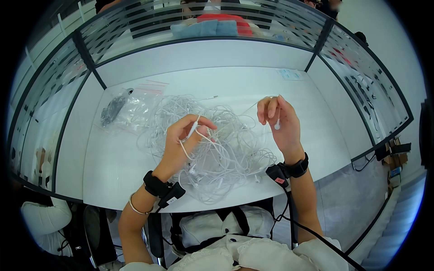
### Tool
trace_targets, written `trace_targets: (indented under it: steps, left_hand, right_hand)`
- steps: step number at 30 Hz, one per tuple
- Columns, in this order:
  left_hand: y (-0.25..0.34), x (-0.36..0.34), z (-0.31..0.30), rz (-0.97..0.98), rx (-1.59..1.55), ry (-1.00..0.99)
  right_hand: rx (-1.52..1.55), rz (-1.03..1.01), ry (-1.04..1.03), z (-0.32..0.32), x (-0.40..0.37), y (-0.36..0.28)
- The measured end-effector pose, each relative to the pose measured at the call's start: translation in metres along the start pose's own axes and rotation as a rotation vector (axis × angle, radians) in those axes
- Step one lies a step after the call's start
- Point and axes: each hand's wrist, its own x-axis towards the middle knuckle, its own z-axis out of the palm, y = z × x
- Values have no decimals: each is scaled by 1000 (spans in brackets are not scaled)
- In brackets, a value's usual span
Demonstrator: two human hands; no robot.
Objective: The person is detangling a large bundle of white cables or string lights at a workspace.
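Note:
A tangled heap of white wired earphones point(217, 149) lies on the white table point(316, 135). My left hand point(181, 140) is raised over the heap, fingers closed on a white cable with its inline piece point(193, 128) sticking up between thumb and forefinger. My right hand point(280, 122) is lifted to the right of the heap and pinches a thin white cable at its fingertips; an earbud point(277, 125) hangs in front of the palm. Both wrists wear black bands with small devices.
Clear plastic bags point(131, 108), one with a dark item point(113, 110), lie at the table's left. A small label sheet point(289, 74) rests at the far right. Glass partitions point(203, 22) enclose the desk. Another person's sleeve point(43, 221) shows at lower left.

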Motion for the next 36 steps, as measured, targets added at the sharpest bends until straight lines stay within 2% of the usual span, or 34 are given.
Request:
trace_targets:
  steps: [4,7,10,13,16,21,24,31,34,36]
  left_hand:
    - [6,1,-4,-44,9,26]
    - [3,2,-7,-61,-70,26]
    - [9,0,-8,-61,-49,44]
    - [11,4,-9,188,-32,122]
    - [16,8,-15,316,45,147]
    - [26,17,-24,464,146,203]
    - [46,34,-29,495,200,143]
    - [97,88,-24,642,294,103]
    - [104,105,-26,718,350,79]
    - [99,109,-22,690,315,48]
  right_hand:
    - [-20,-49,10,-12,1,5]
    - [-56,-109,165,-10,3,11]
    - [26,-41,97,1,1,-1]
    - [22,-4,-78,-5,0,-1]
    - [-50,4,-275,-7,1,2]
    - [-186,67,-324,9,-6,-4]
    - [-236,45,-343,7,-4,-2]
    - [-240,-15,-11,0,10,-9]
    - [-312,-28,24,-1,13,-18]
    - [-353,-35,14,-5,14,-23]
